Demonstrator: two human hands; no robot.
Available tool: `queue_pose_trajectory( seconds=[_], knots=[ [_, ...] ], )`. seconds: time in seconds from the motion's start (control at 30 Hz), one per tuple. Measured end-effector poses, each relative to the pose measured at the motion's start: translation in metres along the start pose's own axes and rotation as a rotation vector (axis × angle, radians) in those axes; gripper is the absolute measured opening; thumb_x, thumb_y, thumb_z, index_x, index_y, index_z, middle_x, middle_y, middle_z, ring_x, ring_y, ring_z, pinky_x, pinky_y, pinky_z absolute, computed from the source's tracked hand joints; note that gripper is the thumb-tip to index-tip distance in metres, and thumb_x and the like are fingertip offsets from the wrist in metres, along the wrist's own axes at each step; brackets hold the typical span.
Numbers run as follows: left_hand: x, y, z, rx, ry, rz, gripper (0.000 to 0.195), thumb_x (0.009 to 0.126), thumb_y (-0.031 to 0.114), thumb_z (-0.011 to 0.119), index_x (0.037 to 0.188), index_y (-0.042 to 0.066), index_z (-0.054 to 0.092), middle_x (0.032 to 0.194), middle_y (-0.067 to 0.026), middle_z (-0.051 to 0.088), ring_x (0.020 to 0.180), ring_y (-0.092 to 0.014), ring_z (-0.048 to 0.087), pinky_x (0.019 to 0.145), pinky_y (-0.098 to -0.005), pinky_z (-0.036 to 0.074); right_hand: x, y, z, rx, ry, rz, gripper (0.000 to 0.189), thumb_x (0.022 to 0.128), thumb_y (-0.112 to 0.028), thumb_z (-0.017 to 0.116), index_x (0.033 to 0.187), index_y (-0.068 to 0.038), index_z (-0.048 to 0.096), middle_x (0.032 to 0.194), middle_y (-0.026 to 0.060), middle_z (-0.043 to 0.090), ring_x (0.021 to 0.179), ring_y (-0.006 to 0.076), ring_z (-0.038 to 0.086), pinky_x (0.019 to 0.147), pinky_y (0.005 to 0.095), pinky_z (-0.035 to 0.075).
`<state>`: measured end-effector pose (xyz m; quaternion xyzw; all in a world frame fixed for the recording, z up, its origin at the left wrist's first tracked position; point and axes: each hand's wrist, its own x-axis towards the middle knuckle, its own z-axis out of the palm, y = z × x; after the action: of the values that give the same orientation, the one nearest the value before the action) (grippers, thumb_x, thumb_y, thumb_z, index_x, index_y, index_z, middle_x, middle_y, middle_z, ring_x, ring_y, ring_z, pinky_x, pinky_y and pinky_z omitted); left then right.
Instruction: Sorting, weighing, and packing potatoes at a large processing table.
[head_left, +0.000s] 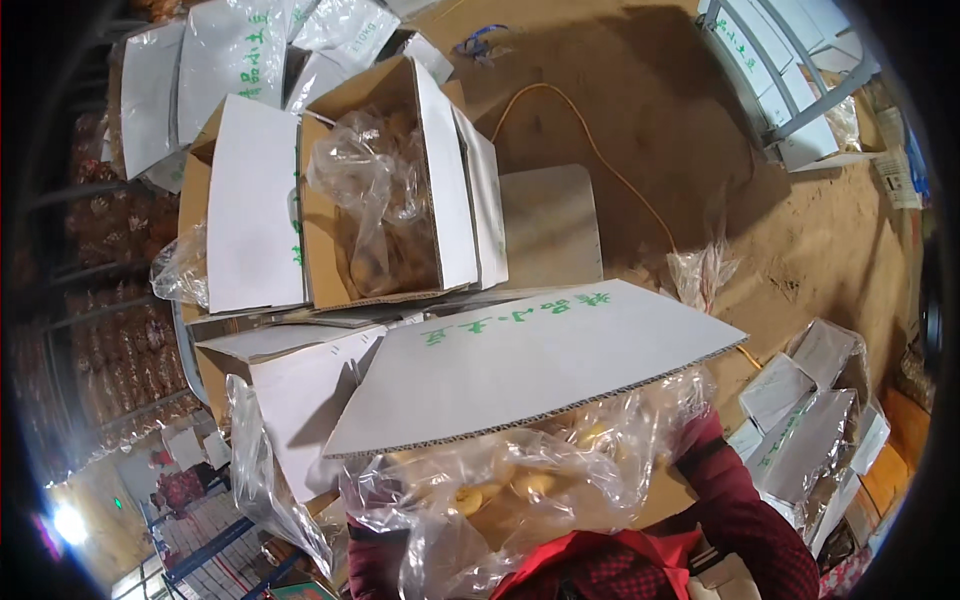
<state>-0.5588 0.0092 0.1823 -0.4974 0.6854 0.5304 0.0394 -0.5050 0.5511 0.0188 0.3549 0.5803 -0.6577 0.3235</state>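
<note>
Before me stands an open cardboard box (667, 491) lined with a clear plastic bag (450, 540). Several small potatoes (532, 484) show through the film inside. A raised white flap (540, 367) with green writing slants over the box's far side. My right sleeve (727, 480) reaches along the box's right side, and that hand is hidden behind the bag and the flap. On the left, my other sleeve (371, 551) runs up under the plastic, with the hand out of sight too. What either hand touches cannot be made out.
Beyond the flap is another open box (322, 277) of bagged potatoes, beside white cartons (255, 202). An orange cable (592, 142) crosses the earthen floor. More cartons lie at right (806, 442), and a metal-framed cart (821, 105) holds others. Racks (124, 315) of bagged goods line the left.
</note>
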Motion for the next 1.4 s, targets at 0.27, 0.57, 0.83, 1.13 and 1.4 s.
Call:
queue_pose_trajectory(
  seconds=[0.27,0.57,0.83,1.13,1.4],
  knots=[
    [-0.005,-0.008,-0.005,0.028,0.008,-0.048,0.029,0.097,0.027,0.055,0.102,0.0,0.065,0.098,-0.0081,0.066,0.088,-0.017,0.062,0.077,-0.0324,0.051,-0.036,0.01,-0.002,-0.015,0.003,-0.026,0.032,0.099,-0.006,0.039,0.121,-0.006,0.062,0.11,0.007,0.07,0.098,0.0207,0.066,0.085,0.0338,0.056],
    [0.024,0.009,0.033,0.095,-0.072,0.035,0.03,0.096,0.027,0.055,0.102,0.0,0.065,0.098,-0.0089,0.066,0.088,-0.017,0.062,0.077,-0.033,0.051,-0.037,-0.013,-0.009,-1.126,0.042,-0.012,0.034,0.09,-0.021,0.052,0.114,-0.001,0.064,0.113,0.0218,0.067,0.111,0.0375,0.062,0.094,0.0418,0.052],
    [0.059,0.039,0.085,0.371,-0.157,0.202,0.03,0.096,0.027,0.054,0.101,-0.001,0.065,0.098,-0.0096,0.067,0.089,-0.018,0.063,0.077,-0.0335,0.051,0.062,-0.009,0.036,-0.573,0.301,-0.252,0.039,0.1,-0.04,0.052,0.11,-0.006,0.067,0.087,0.01,0.073,0.075,0.0261,0.068,0.066,0.0395,0.055],
    [0.06,0.055,0.12,0.845,-0.058,0.325,0.039,0.098,0.032,0.05,0.116,0.0,0.065,0.105,-0.0157,0.068,0.096,-0.027,0.063,0.086,-0.0398,0.049,0.116,0.027,0.015,0.012,0.256,-0.511,0.055,0.104,-0.048,0.047,0.144,-0.01,0.048,0.121,0.0052,0.066,0.104,0.0183,0.066,0.077,0.0329,0.058],
    [0.036,0.059,0.151,0.969,-0.145,0.594,0.05,0.094,0.024,0.055,0.143,0.013,0.047,0.129,-0.0284,0.058,0.117,-0.042,0.059,0.1,-0.0488,0.046,-0.022,-0.12,0.007,-0.211,-0.155,-0.24,0.044,0.104,-0.043,0.047,0.122,-0.005,0.059,0.098,0.0061,0.064,0.07,0.0105,0.061,0.053,0.0223,0.044]
  ],
)
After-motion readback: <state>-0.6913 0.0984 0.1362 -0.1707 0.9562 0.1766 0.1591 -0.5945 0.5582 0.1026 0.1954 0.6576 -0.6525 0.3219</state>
